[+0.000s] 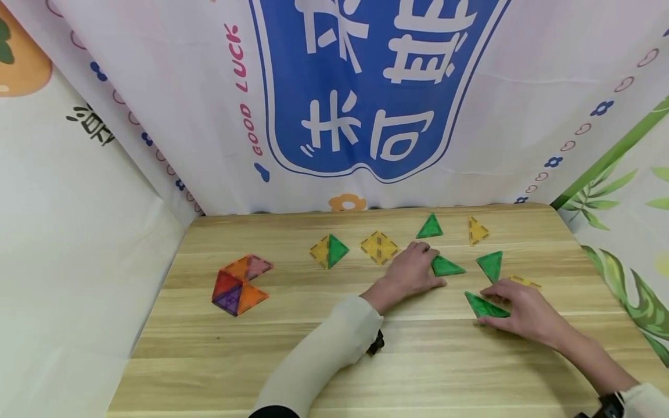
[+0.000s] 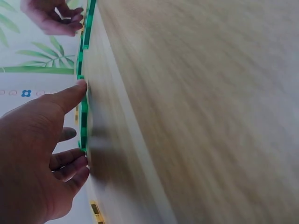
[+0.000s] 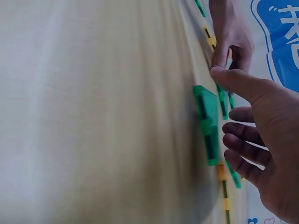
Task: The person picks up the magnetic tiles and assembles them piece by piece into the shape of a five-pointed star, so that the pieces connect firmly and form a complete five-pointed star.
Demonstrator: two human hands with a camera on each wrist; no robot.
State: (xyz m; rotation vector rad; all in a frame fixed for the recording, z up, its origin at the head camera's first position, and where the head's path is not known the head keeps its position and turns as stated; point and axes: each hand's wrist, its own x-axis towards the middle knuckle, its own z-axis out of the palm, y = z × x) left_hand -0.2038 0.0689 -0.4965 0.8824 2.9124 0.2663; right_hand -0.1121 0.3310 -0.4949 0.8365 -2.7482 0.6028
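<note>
Thin green triangular tiles lie about both hands. In the head view my left hand (image 1: 413, 270) holds the left end of a green triangle tile (image 1: 450, 266), flat on the table. The left wrist view shows the thumb (image 2: 77, 91) at one end of that tile (image 2: 84, 119) and fingertips near the other. My right hand (image 1: 525, 310) hovers over another green triangle tile (image 1: 482, 306). In the right wrist view its loosely bent fingers (image 3: 243, 135) stand apart from this tile (image 3: 208, 123). Further green tiles (image 1: 491, 266) (image 1: 430, 227) lie behind.
On the wooden table (image 1: 209, 360), a red, orange, pink and purple tile group (image 1: 228, 285) lies left. A yellow-green pair (image 1: 328, 251) and a yellow pair (image 1: 379, 248) lie mid-back. Single yellow tiles (image 1: 478, 231) (image 1: 525, 283) lie right. A printed curtain (image 1: 209, 116) hangs behind.
</note>
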